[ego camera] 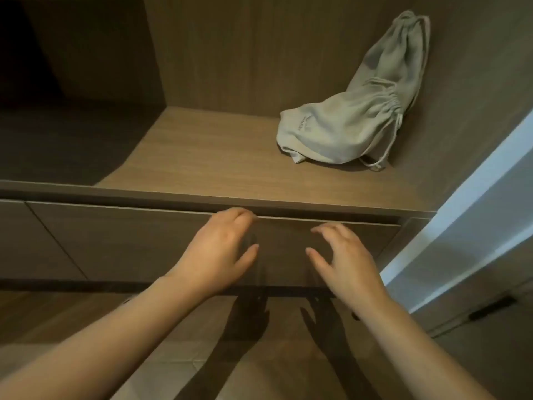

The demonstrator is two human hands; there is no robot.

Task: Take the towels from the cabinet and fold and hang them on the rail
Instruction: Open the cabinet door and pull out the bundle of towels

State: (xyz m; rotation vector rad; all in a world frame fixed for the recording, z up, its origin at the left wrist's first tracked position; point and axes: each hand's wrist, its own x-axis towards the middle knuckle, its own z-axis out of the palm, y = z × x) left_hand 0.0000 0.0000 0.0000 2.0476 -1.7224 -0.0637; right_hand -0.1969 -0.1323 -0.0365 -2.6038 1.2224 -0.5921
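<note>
Reaching low into the cabinet (202,53), the left hand (222,249) curls its fingers over the top lip of the closed drawer (129,241), thumb held out. The right hand (343,255) hovers just beside it, fingers spread and bent, holding nothing. No towels show. Only cloth drawstring bags (343,131) lie on the shelf (216,157) above, so the towels are probably inside the drawer. The lip looks thin, so fingertips may slip off on a sharp pull. Fingers could also be pinched against the shelf edge.
</note>
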